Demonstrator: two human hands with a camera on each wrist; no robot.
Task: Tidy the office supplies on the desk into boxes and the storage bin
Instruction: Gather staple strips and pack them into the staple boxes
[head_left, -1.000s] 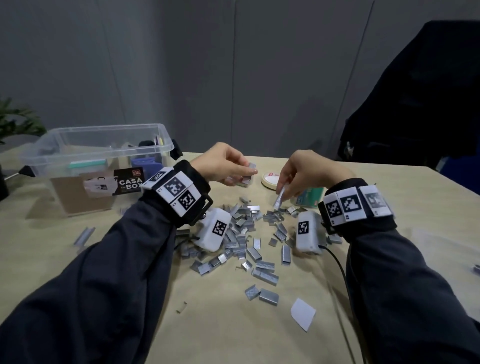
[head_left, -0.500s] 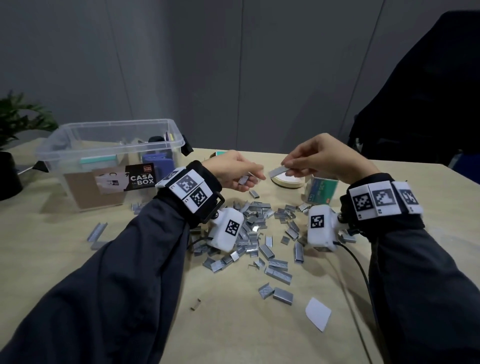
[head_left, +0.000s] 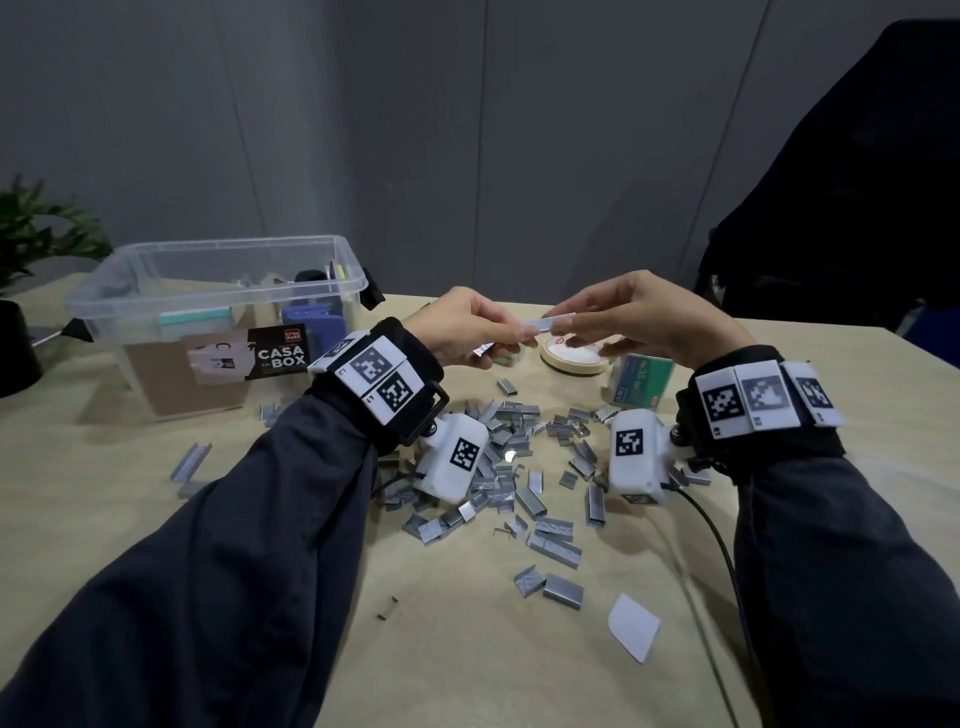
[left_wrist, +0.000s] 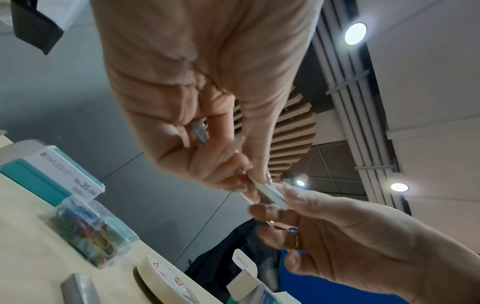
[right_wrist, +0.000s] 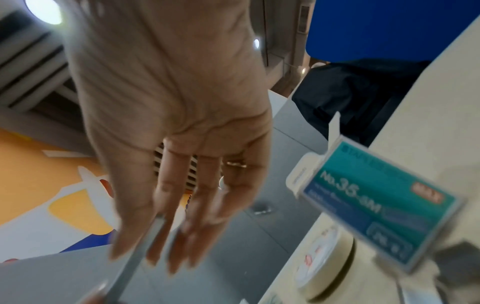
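— Silvery staple strips (head_left: 524, 467) are lying scattered below the hands, flat little bars.
— And higher up?
— One staple strip (head_left: 549, 323) is being pinched between the left hand (head_left: 467, 327) and right hand (head_left: 639, 317); beyond it, a green staple box (head_left: 641, 382) is standing.

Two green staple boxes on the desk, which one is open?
The staple box on the right, beside the tape roll: the right wrist view shows its white end flap standing up. The other staple box, behind the paper clip case, is closed.
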